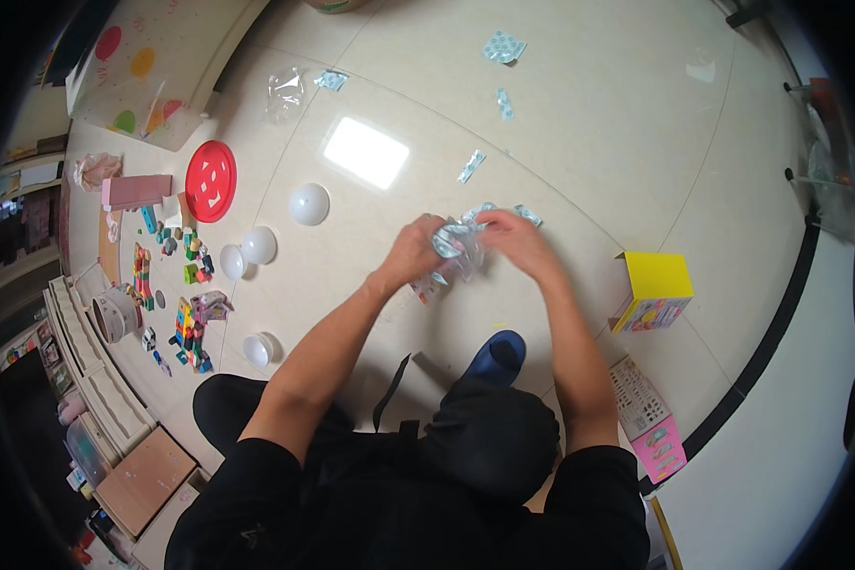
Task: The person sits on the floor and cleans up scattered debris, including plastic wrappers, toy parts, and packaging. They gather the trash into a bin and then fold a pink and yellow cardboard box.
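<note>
My left hand (418, 248) grips crumpled clear plastic packaging (468, 258) with light blue printed wrappers (447, 242) in it, above the tiled floor. At the packaging's right edge, the fingertips of my right hand (519, 239) pinch the plastic; that hand is slightly blurred. Beyond the hands lies a blue printed packet (527, 214), partly covered by my right hand. Under my left hand a small colourful printed piece (425, 288) shows in part. Farther out are a blue strip (472, 166), a smaller one (505, 104) and a square packet (504, 48).
White bowl-like half-shells (309, 204), a red round lid (211, 181) and colourful building blocks (188, 331) lie to the left. On the right stand a yellow box (657, 276) and a printed sheet (641, 395). A blue slipper (497, 356) is close below my hands.
</note>
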`<state>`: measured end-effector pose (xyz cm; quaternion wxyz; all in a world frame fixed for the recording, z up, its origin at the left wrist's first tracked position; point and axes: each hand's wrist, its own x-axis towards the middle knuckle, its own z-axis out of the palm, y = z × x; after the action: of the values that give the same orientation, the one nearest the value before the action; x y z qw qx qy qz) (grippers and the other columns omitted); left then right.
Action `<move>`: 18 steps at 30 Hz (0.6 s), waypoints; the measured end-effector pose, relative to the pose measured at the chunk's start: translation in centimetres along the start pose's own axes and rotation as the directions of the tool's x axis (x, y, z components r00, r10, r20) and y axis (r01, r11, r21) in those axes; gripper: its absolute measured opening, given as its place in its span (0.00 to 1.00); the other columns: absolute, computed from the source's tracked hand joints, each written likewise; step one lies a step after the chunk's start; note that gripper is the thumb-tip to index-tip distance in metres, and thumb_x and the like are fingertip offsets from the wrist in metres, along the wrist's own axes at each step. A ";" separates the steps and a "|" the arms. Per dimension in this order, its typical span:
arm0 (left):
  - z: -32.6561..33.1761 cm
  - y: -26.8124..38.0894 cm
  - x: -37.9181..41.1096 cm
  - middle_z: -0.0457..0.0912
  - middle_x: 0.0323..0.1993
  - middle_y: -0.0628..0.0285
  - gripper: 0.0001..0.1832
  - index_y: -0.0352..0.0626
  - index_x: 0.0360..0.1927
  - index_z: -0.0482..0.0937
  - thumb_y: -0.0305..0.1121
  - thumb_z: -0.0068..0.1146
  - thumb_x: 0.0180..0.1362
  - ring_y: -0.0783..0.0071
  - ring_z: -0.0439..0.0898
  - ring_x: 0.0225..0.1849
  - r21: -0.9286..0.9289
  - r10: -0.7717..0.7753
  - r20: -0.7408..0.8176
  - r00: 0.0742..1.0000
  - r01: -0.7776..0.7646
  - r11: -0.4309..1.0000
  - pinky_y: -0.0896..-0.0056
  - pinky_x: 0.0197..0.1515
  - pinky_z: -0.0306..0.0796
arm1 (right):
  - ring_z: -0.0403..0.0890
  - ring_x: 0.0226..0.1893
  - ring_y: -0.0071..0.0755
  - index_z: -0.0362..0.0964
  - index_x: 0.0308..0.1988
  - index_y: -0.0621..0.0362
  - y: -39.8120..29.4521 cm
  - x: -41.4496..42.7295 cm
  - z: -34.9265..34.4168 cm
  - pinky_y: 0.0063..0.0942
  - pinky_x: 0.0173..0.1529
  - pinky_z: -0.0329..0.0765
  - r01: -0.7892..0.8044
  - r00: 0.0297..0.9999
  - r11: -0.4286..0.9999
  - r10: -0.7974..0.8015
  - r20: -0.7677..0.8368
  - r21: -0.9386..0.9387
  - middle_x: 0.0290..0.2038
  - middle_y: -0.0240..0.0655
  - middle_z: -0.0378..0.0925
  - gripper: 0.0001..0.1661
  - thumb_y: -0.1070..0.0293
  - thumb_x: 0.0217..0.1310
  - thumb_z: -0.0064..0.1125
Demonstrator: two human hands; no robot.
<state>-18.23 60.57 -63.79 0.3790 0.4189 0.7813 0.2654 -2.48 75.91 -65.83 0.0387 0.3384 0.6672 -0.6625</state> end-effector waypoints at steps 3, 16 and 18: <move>-2.7 -1.8 -0.4 0.81 0.37 0.54 0.17 0.38 0.41 0.80 0.34 0.67 0.47 0.63 0.81 0.37 -0.082 -0.089 -0.039 0.995 0.085 0.993 0.66 0.42 0.74 | 0.79 0.43 0.43 0.75 0.49 0.52 0.8 -1.0 -2.2 0.34 0.48 0.76 -0.024 0.915 0.911 -0.146 -0.377 -0.411 0.43 0.41 0.77 0.18 0.64 0.57 0.59; -3.4 -4.2 -3.1 0.81 0.31 0.59 0.17 0.39 0.38 0.79 0.28 0.65 0.40 0.70 0.78 0.35 -0.150 -0.222 0.353 0.909 0.289 0.945 0.69 0.43 0.71 | 0.71 0.51 0.43 0.74 0.44 0.56 1.4 -1.4 2.9 0.37 0.52 0.70 0.304 0.881 0.567 -0.473 -0.001 -0.766 0.47 0.36 0.72 0.20 0.68 0.48 0.68; -1.4 -5.1 -3.3 0.82 0.34 0.56 0.20 0.39 0.40 0.79 0.30 0.66 0.39 0.64 0.80 0.38 -0.159 -0.234 0.333 0.913 0.299 0.941 0.66 0.45 0.72 | 0.70 0.53 0.42 0.73 0.47 0.55 1.2 -1.2 4.7 0.37 0.54 0.68 0.330 0.802 0.475 -0.597 -0.023 -0.816 0.50 0.35 0.71 0.26 0.66 0.46 0.69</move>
<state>-20.50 55.06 -65.50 0.5708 0.3027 0.7304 0.2215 -2.83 71.05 -66.86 -0.1057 0.1881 0.9492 -0.2293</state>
